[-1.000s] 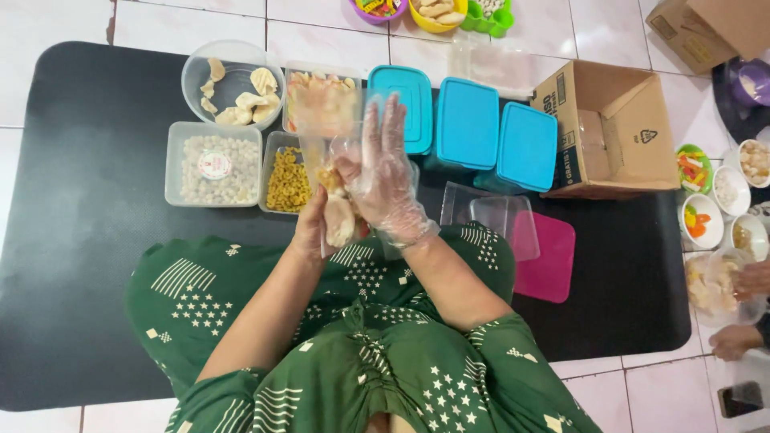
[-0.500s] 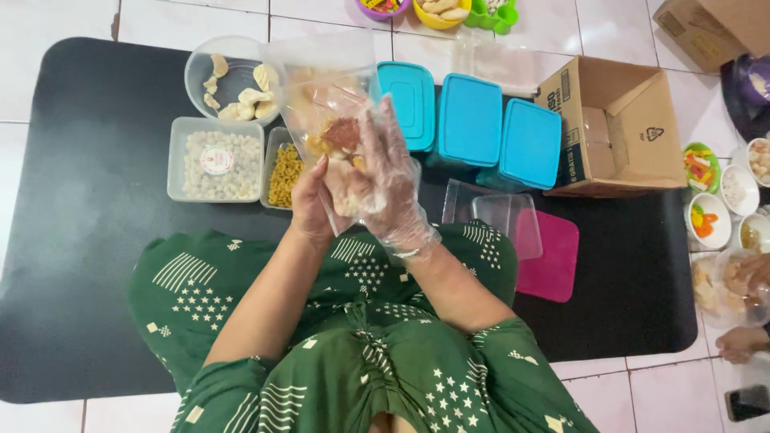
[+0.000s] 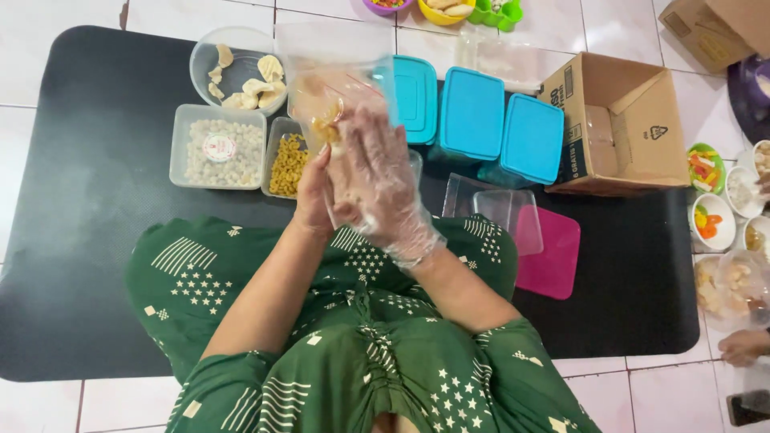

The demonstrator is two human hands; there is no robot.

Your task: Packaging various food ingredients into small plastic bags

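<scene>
I hold a clear plastic bag (image 3: 337, 76) of mixed snack pieces upright in front of me. My bare left hand (image 3: 313, 196) grips its lower part from the left. My right hand (image 3: 377, 180), in a thin clear plastic glove, presses flat against the bag's front and right side. The bag's open top rises above both hands. Behind the bag sit a round tub of pale crackers (image 3: 233, 68), a square tub of small white pieces (image 3: 218, 147) and a tub of yellow macaroni snacks (image 3: 287, 164).
Three blue-lidded boxes (image 3: 473, 116) and an open cardboard box (image 3: 618, 128) stand on the black mat (image 3: 88, 200). A clear lid and a pink lid (image 3: 549, 252) lie at right. Another person's hand (image 3: 742, 346) and small bowls of snacks (image 3: 710, 220) are at the far right.
The bag was low between my hands, then lifted up and opened out. My gloved right hand shifted from upright fingers to pressing on the bag's front.
</scene>
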